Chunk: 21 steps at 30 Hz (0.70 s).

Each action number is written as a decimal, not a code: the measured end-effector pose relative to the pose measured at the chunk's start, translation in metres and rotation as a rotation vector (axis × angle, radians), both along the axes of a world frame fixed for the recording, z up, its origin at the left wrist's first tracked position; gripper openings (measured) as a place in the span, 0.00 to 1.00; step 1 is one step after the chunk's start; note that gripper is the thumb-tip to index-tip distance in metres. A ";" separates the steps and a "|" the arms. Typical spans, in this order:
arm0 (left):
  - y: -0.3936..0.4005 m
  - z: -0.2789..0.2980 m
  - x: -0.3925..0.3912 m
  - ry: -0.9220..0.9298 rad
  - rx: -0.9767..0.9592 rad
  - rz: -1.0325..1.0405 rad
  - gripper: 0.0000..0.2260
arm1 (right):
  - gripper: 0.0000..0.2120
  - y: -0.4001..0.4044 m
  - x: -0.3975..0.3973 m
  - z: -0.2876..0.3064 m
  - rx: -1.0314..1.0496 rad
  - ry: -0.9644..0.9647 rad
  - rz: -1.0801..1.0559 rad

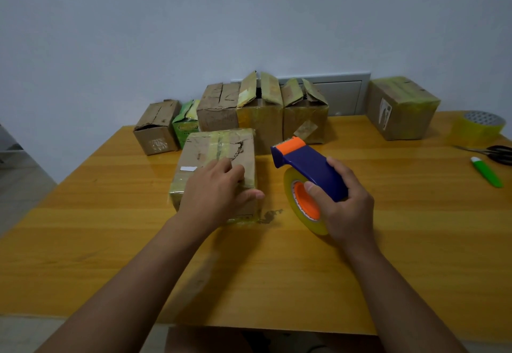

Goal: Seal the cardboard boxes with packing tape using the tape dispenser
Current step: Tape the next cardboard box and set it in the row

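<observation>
Presently I note my left hand (219, 186) resting flat, fingers relaxed, atop the taped cardboard box (213, 156) at the worktop (388, 242) centre, while my right hand (343, 203) grips the blue tape dispenser (307, 168) just beside it, roll touching the worktop.

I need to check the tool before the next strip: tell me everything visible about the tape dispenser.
The tape dispenser has a dark blue plastic body, an orange front piece with a toothed blade edge, and an orange hub carrying a yellowish clear tape roll. The right hand grips it, blade pointing away, just right of the near box. No loose tape end shows.
</observation>
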<state>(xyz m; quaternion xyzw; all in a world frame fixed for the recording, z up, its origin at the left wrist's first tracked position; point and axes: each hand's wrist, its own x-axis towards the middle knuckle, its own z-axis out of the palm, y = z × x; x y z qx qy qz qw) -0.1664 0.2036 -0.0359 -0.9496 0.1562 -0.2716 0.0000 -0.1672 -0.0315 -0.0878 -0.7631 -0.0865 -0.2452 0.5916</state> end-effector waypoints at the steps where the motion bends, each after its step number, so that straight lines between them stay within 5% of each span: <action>1: 0.001 0.000 0.000 -0.006 0.001 -0.004 0.29 | 0.30 0.000 0.000 0.001 -0.002 0.000 0.001; 21: -0.005 -0.006 -0.003 0.022 0.025 0.113 0.19 | 0.31 0.000 0.001 -0.001 -0.004 -0.016 -0.012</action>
